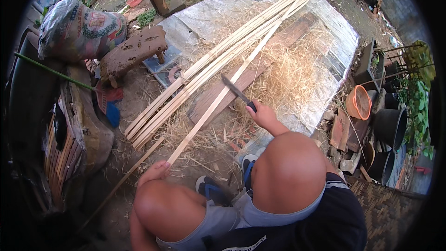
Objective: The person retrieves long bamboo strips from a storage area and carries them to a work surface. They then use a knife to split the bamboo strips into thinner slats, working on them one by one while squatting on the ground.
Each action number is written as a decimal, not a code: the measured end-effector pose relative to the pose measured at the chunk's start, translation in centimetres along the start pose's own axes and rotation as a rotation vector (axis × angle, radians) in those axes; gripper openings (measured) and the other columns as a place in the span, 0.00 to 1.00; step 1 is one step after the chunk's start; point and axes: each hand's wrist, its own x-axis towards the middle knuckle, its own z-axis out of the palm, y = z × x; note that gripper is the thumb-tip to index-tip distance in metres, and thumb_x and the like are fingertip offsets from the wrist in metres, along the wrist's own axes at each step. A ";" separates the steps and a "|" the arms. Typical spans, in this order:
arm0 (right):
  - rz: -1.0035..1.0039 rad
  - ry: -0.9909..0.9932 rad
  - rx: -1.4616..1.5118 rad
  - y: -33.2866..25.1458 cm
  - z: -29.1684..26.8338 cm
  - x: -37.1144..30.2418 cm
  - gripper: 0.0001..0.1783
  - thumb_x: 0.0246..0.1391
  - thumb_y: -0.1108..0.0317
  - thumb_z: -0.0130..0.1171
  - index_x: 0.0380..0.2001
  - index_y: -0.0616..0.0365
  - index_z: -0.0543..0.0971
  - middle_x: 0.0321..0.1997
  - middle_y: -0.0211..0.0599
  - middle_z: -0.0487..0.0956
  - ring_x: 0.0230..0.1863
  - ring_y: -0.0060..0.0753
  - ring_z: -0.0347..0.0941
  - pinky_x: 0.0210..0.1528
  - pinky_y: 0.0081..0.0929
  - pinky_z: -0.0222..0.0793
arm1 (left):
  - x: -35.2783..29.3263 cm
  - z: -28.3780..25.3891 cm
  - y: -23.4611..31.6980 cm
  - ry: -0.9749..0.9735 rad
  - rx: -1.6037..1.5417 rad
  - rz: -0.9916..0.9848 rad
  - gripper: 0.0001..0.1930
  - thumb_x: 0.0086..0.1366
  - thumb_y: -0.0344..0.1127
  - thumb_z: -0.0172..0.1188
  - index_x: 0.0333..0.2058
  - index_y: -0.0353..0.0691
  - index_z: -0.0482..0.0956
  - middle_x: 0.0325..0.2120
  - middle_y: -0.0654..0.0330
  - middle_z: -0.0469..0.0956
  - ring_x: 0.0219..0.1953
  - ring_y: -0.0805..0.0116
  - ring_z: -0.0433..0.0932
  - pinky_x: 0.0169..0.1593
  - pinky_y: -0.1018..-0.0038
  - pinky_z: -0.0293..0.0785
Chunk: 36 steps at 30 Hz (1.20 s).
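Observation:
My left hand (155, 172) is closed around the near end of a long pale bamboo strip (204, 117), just beyond my left knee. The strip runs away from me to the upper right, over a brown wooden plank (248, 81) and across other strips at its far end. In my right hand (264, 114) is the dark handle of a knife. The knife blade (235, 89) points up and left, its tip beside or against the strip; contact is hard to tell. A bundle of similar bamboo strips (186, 80) lies left of the plank.
Curly shavings (292, 72) cover much of a printed sheet (330, 32). To the left are a worn wooden stool (134, 51), a stuffed sack (83, 30) and a torn container of sticks (60, 153). An orange bucket (358, 102) and black pots (390, 128) stand right.

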 end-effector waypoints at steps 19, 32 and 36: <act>-0.246 -0.069 -0.053 -5.0 1.5 -1.7 0.24 0.70 0.44 0.50 0.49 0.55 0.74 0.35 0.53 0.84 0.34 0.57 0.83 0.36 0.52 0.78 | 2.1 7.5 6.7 0.416 0.813 0.241 0.23 0.76 0.53 0.46 0.38 0.43 0.85 0.26 0.47 0.82 0.33 0.42 0.82 0.40 0.53 0.76; 0.106 0.175 -0.104 2.8 -3.5 4.8 0.22 0.69 0.44 0.51 0.43 0.54 0.76 0.31 0.53 0.83 0.35 0.60 0.82 0.37 0.54 0.77 | 0.7 1.9 -0.9 0.143 0.300 0.036 0.25 0.81 0.52 0.43 0.37 0.37 0.81 0.20 0.64 0.76 0.21 0.75 0.74 0.28 0.74 0.73; -0.247 -0.055 -0.024 -3.5 1.8 -1.7 0.23 0.67 0.43 0.54 0.47 0.53 0.76 0.30 0.50 0.83 0.34 0.61 0.82 0.36 0.54 0.77 | 1.9 4.0 4.6 0.007 0.156 -0.032 0.25 0.80 0.53 0.46 0.37 0.37 0.80 0.22 0.63 0.76 0.23 0.75 0.74 0.30 0.76 0.73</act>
